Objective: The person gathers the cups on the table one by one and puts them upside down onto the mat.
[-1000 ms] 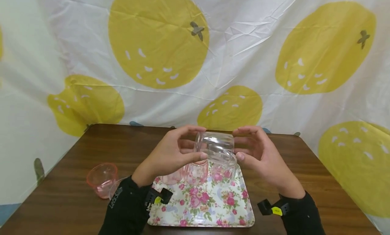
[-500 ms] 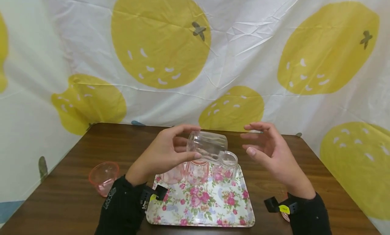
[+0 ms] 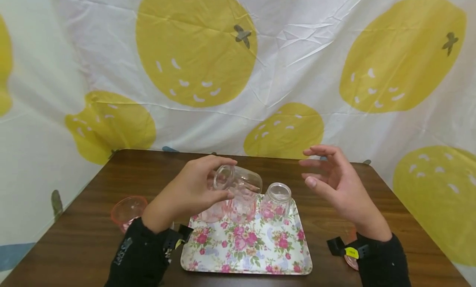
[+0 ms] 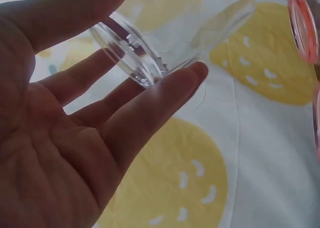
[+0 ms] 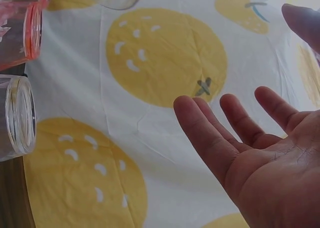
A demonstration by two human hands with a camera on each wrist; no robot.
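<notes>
My left hand (image 3: 189, 190) grips a clear glass (image 3: 247, 179) by its thick base, thumb below and fingers above. The glass lies nearly sideways in the air, its mouth to the right. In the head view it overlaps a pink-tinted glass (image 3: 241, 212) on the floral tray (image 3: 245, 260); a second pink-tinted glass (image 3: 212, 213) stands left of that one. Base up on the tray's right back part is another clear glass (image 3: 277, 200). My right hand (image 3: 342, 190) hovers right of the tray, fingers spread and loosely bent, palm bare in the right wrist view (image 5: 280, 173).
A pink-rimmed bowl-shaped cup (image 3: 128, 210) stands on the wooden table (image 3: 85, 237) left of the tray, partly behind my left sleeve. Another pinkish piece (image 3: 351, 262) shows behind my right wrist. A lemon-print cloth (image 3: 297, 72) hangs behind the table.
Both hands were at the clear glass; the right has let go and drawn away to the right. My left hand has carried the glass leftward and turned its base more toward me.
</notes>
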